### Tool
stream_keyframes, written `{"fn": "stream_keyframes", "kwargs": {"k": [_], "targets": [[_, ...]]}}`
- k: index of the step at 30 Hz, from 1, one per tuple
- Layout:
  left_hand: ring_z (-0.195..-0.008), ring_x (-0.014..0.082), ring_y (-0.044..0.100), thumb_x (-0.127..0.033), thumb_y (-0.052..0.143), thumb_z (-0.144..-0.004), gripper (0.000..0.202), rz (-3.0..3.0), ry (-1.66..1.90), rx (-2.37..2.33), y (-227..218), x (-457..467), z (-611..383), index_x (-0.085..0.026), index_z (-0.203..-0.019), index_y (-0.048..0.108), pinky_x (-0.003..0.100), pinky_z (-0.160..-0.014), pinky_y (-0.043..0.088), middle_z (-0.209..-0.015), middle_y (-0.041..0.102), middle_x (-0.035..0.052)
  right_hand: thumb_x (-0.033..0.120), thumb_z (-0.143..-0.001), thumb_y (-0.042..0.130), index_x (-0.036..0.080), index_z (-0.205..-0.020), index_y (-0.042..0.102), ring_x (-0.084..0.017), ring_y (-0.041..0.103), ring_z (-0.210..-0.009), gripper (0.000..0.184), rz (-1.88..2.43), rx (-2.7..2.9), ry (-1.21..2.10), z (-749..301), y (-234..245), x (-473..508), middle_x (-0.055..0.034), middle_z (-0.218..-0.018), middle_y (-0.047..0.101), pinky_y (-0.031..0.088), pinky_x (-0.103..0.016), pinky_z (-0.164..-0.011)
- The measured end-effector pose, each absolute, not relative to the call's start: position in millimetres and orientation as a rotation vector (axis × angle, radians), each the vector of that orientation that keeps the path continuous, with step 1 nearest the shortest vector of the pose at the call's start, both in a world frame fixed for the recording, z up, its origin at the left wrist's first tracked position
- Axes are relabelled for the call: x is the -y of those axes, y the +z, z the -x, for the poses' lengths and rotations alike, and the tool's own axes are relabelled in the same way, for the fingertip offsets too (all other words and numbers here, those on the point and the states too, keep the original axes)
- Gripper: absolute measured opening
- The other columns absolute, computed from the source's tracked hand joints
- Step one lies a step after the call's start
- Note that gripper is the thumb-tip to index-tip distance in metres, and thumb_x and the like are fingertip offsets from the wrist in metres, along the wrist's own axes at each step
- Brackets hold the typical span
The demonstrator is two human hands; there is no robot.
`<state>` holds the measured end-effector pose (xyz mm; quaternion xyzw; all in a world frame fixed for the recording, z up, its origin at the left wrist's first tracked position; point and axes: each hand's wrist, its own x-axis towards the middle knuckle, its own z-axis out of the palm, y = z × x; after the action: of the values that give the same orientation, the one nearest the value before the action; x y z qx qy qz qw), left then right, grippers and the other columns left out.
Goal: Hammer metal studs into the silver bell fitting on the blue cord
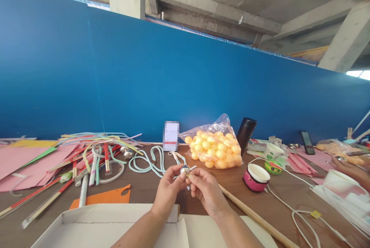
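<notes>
Both hands meet over the table in the middle of the view. Between the fingertips of my left hand [168,186] sits a small shiny silver ball [185,170]. My right hand [206,189] is closed with its thumb and fingers pressed at the ball's right side. A short white piece shows by the right fingertips; what it belongs to is unclear. Just behind the hands stands a small white card [171,135] with its face blurred, and a pale blue cord [153,163] lies looped to the left.
A clear bag of orange balls [216,149] and a black bottle [247,132] stand behind. Left lie coloured tubes [105,155] and paper sheets [31,163]. Right are a pink-wrapped cup [256,178], cables and another person's hand [347,169]. A wooden stick [254,215] and cardboard [115,225] lie in front.
</notes>
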<state>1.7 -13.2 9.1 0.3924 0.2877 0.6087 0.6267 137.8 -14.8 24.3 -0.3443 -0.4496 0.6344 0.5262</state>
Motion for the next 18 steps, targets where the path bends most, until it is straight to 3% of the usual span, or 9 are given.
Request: {"fn": "stream_keyframes", "kwargs": {"k": [18], "targets": [[-0.089, 0.0186, 0.061, -0.033, 0.067, -0.075, 0.03, -0.909, 1.396, -0.642, 5.4, 11.8, -2.1, -0.018, -0.101, 0.063, 0.039, -0.085, 0.051, -0.103, 0.063, 0.0072, 0.03, -0.073, 0.073, 0.014, -0.075, 0.06, -0.004, 0.047, -0.047, 0.021, 0.834, 1.09, 1.52, -140.1, 26.6, 13.3, -0.0012, -0.067, 0.064, 0.04, -0.015, -0.045]]}}
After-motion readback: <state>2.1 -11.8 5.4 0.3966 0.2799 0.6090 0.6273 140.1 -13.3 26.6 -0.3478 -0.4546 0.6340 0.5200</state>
